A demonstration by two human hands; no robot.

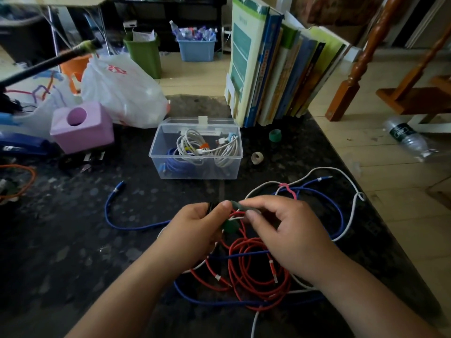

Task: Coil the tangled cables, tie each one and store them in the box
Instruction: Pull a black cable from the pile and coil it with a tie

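Note:
A coiled red cable (253, 272) lies on the dark table under my hands, tangled with a blue cable (136, 226) and a white cable (351, 211). My left hand (195, 230) grips the red coil near its top. My right hand (280, 223) pinches a green strap (230, 225) that wraps the coil. A pink tie (288, 189) sits on the blue and white cables behind. The clear plastic box (195, 172) stands open further back, holding tied white coils (195, 147) and a blue coil (175, 164).
A row of books (275, 76) stands at the back right. A green tape roll (275, 135) and a beige roll (257, 157) lie near the box. A pink block (83, 128) and a white bag (122, 91) crowd the left. The table edge runs along the right.

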